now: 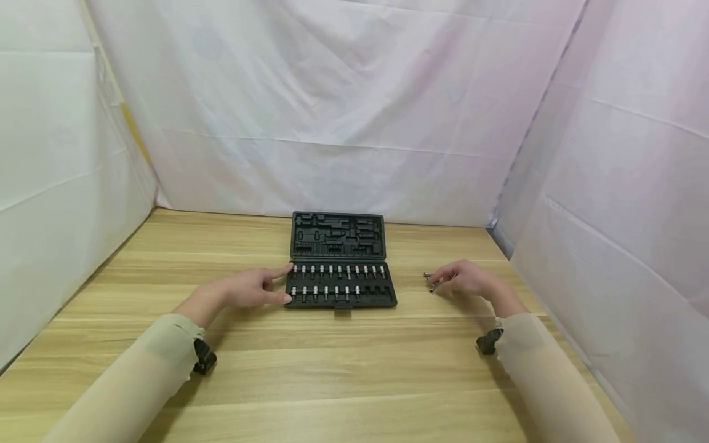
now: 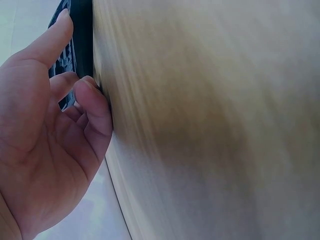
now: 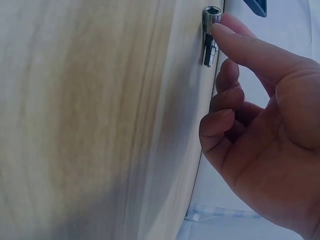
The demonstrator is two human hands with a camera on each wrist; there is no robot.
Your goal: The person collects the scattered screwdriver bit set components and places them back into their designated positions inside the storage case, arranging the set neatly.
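A black plastic case (image 1: pixel 343 307) lies unfolded on the table, with two rows of bit sockets (image 1: pixel 336 292) in its lower half. At the case's left edge, my left hand (image 1: pixel 249 288) rests its extended thumb and index finger on the rim. The left wrist view shows that hand's other fingers curled beside the case. To the right of the case, my right hand (image 1: pixel 462 280) pinches a chrome bit socket (image 3: pixel 212 17) between thumb and index finger. Its square hole faces the camera. Another shiny piece (image 1: pixel 426 274) shows close by, partly hidden by the hand.
The upper half of the case (image 1: pixel 338 237) stands tilted back, with moulded recesses. Several vacant slots (image 1: pixel 378 290) show at the right end of the front row. Wood-grain table (image 1: pixel 332 369) surrounds the case, and white cloth walls (image 1: pixel 332 123) enclose the back and sides.
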